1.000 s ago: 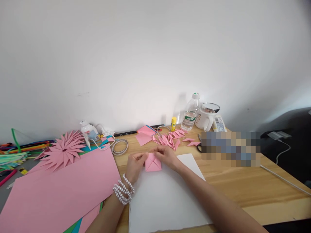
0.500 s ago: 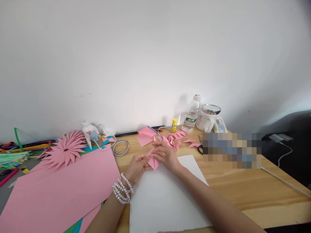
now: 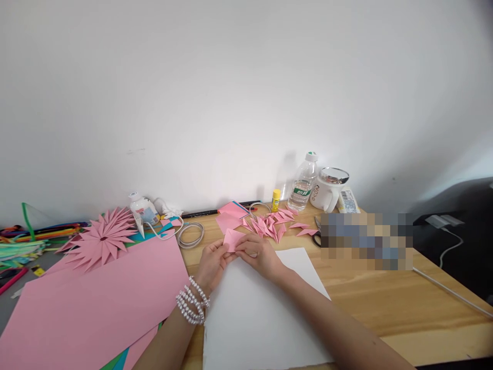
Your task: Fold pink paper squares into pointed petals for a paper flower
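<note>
While both hands' grips, left hand [image 3: 210, 261] and right hand [image 3: 259, 253], pinch it, the pink folded paper [image 3: 232, 239] points up-left.

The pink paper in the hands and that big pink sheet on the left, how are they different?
The small pink paper is folded with creases and pinched between the left hand and right hand; the big pink sheet lies flat, unfolded and untouched. The small one is held over the white sheet; the big one rests on other coloured sheets. Both look the same pink.
</note>
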The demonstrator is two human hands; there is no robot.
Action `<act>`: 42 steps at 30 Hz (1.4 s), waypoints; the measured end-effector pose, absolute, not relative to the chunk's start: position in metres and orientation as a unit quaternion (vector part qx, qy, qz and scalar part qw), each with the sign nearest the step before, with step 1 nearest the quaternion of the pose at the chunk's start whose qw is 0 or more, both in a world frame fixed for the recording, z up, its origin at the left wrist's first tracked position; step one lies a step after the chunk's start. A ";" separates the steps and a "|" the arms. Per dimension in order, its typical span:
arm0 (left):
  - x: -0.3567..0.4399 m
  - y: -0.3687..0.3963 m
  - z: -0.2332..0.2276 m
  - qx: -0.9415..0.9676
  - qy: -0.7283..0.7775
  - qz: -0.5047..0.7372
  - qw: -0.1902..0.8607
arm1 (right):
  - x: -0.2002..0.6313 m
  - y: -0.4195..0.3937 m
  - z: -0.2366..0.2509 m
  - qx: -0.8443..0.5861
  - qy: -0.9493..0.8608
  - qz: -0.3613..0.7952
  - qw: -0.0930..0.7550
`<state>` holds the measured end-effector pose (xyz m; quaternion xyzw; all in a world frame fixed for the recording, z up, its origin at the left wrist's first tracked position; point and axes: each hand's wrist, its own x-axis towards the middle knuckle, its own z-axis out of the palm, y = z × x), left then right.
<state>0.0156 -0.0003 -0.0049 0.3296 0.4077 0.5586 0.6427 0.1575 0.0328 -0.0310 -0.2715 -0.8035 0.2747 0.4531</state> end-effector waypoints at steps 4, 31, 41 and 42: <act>0.017 -0.002 -0.004 0.363 0.386 0.538 0.656 | 0.158 0.032 -0.027 -0.313 -0.774 0.319 0.449; 0.011 0.001 -0.003 0.469 0.410 0.509 0.594 | 0.159 0.038 -0.025 -0.322 -0.610 0.560 0.459; 0.010 0.003 -0.004 0.436 0.488 0.554 0.515 | 0.158 0.035 -0.023 -0.353 -0.637 0.501 0.468; 0.011 0.002 -0.003 0.435 0.493 0.555 0.509 | 0.158 0.036 -0.023 -0.347 -0.630 0.513 0.468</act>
